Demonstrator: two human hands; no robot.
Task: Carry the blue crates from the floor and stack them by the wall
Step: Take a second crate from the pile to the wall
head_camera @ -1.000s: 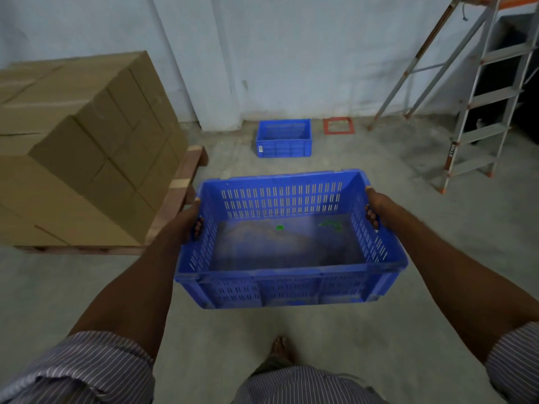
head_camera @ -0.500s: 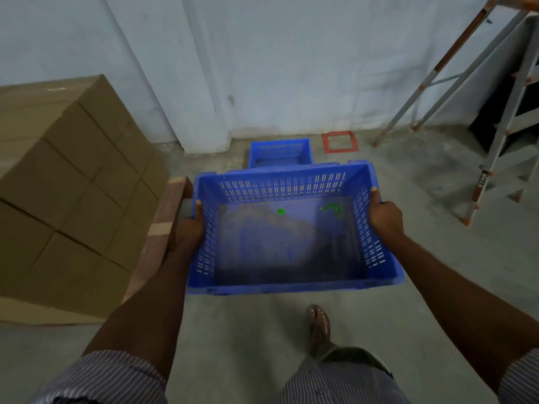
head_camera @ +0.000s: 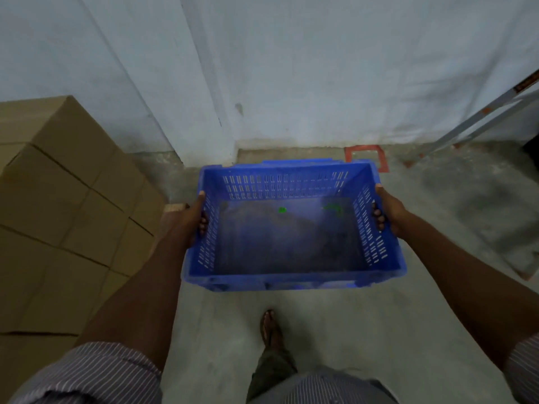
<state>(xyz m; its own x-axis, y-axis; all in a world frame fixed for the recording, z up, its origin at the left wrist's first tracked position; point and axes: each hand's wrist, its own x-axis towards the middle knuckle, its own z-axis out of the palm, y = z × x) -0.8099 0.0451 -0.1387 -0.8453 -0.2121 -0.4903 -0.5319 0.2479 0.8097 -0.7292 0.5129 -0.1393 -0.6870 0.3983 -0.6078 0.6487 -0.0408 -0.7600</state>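
A: Status? Wall's closing in fast.
B: Both hands, left hand (head_camera: 192,221) and right hand (head_camera: 388,212), fingers clenching the carried crate (head_camera: 291,228). It's now hovering over the floor crate (head_camera: 297,162) by the wall (head_camera: 320,68), nearly covering it. Lowering comes next, probably.

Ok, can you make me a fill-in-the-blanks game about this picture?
1. Both hands hold a crate coloured ____.
2. The left hand and right hand grip its two ____ sides.
3. Stacked on the left are boxes made of ____.
4. The bits inside the crate are coloured ____.

Missing words: blue; short; cardboard; green
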